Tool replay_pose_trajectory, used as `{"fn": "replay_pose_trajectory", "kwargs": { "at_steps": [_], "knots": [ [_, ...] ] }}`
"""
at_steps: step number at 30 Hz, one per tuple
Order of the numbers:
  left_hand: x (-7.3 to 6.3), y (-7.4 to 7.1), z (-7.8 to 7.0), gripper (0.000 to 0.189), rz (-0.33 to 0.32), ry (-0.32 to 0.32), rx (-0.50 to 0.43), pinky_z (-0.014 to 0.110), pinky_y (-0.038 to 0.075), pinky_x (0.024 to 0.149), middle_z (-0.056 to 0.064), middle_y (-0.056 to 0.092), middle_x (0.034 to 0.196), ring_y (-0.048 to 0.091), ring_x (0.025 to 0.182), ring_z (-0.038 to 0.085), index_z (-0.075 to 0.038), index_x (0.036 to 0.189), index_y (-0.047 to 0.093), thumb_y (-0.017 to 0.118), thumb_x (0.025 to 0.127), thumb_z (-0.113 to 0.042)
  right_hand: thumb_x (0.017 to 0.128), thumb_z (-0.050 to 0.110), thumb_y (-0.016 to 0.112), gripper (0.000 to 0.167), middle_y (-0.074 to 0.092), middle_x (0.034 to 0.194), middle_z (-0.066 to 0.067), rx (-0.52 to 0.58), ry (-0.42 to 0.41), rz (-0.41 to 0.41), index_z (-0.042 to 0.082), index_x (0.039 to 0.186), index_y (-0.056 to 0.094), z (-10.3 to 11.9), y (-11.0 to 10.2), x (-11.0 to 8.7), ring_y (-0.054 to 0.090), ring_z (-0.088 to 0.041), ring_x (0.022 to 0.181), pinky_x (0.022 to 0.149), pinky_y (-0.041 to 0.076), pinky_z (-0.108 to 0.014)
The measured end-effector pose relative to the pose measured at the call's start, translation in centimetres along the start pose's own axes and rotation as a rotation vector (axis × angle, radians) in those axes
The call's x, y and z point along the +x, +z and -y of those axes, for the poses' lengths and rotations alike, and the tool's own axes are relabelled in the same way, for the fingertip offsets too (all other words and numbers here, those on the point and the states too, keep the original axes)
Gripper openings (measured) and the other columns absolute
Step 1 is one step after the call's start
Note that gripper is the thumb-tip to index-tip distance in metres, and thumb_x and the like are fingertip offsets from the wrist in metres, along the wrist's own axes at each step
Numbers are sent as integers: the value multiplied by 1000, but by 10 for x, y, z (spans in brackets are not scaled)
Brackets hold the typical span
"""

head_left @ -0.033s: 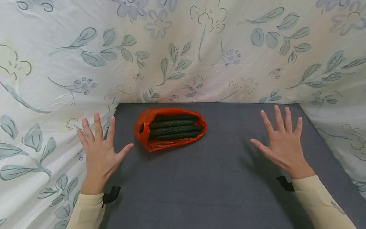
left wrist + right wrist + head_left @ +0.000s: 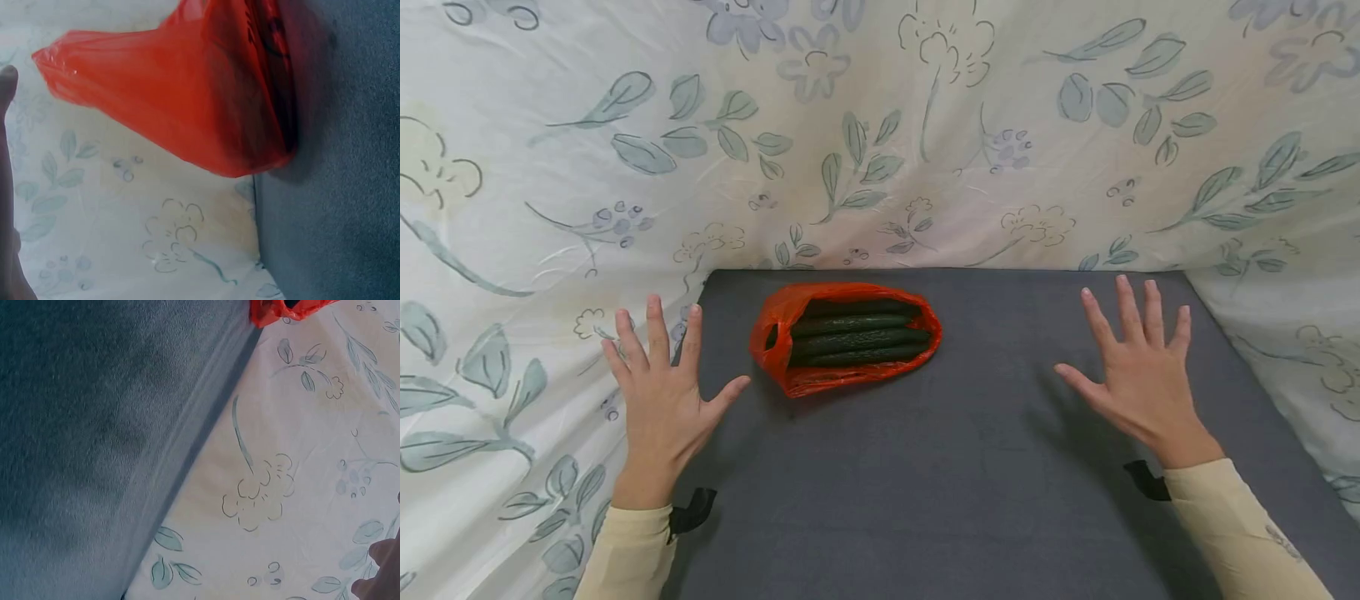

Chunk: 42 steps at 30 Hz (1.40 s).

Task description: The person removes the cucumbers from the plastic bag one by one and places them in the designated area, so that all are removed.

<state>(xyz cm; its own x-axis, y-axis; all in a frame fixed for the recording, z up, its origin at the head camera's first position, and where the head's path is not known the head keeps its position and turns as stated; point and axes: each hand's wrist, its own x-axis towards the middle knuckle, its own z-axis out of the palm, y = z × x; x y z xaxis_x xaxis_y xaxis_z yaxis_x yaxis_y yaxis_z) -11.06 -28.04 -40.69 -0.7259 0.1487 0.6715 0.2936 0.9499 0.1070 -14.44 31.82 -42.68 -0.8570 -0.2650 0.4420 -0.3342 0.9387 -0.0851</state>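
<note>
An orange-red plastic bag [image 2: 835, 382] lies on its side on the dark grey table, its mouth facing me. Inside it are several long dark green cucumbers [image 2: 861, 341], stacked lengthwise. My left hand [image 2: 666, 408] hovers to the left of the bag with fingers spread, holding nothing. Far to the bag's right, my right hand [image 2: 1138, 383] is held up the same way, also holding nothing. The left wrist view has the bag [image 2: 162, 94] large, with the left hand [image 2: 7, 187] at its edge. Only the bag's corner [image 2: 269, 311] shows in the right wrist view.
The dark grey tabletop [image 2: 910, 500] spreads between and in front of the hands. A pale floral cloth [image 2: 1045, 183] hangs behind the table's back edge and along both sides. Dark straps [image 2: 694, 511] show at both wrists.
My right hand has shifted very slightly to the left. The left hand and the bag of cucumbers stay where they were.
</note>
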Motion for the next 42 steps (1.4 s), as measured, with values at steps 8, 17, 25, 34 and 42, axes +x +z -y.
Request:
{"fn": "replay_pose_trajectory", "kwargs": {
  "at_steps": [8,17,25,34,42],
  "knots": [
    [3,2,-2,110,-41,-22,-110,75,9,125,16,17,179,9,163,50,-19,174,26,42,93,-92,94,88,44,105,9,181,-15,69,-32,-44,24,175,24,7,1,15,2,-46,165,124,-2,-76],
    [11,-5,-14,116,-48,-75,-326,65,27,125,23,38,169,36,153,48,-4,170,34,54,92,-88,95,87,49,106,17,179,-17,141,-104,-32,19,174,29,20,8,38,8,-43,165,129,3,-68],
    [16,-3,-28,94,13,-162,-430,67,34,117,21,56,153,47,143,45,-3,159,50,69,95,-68,93,67,70,103,26,176,-20,196,-161,-39,13,172,31,35,15,56,17,-41,164,131,12,-62],
    [20,3,-46,67,59,-238,-524,63,45,108,14,66,140,59,129,38,-3,144,64,85,89,-37,85,52,86,112,29,174,-21,191,-136,-7,15,174,28,44,19,60,22,-41,162,129,21,-62],
    [21,4,-52,58,80,-285,-528,57,50,101,11,71,127,64,117,33,-5,135,70,88,90,-37,84,52,88,115,30,174,-20,205,-149,-1,14,174,27,48,23,62,24,-41,162,128,24,-62]
  ]
}}
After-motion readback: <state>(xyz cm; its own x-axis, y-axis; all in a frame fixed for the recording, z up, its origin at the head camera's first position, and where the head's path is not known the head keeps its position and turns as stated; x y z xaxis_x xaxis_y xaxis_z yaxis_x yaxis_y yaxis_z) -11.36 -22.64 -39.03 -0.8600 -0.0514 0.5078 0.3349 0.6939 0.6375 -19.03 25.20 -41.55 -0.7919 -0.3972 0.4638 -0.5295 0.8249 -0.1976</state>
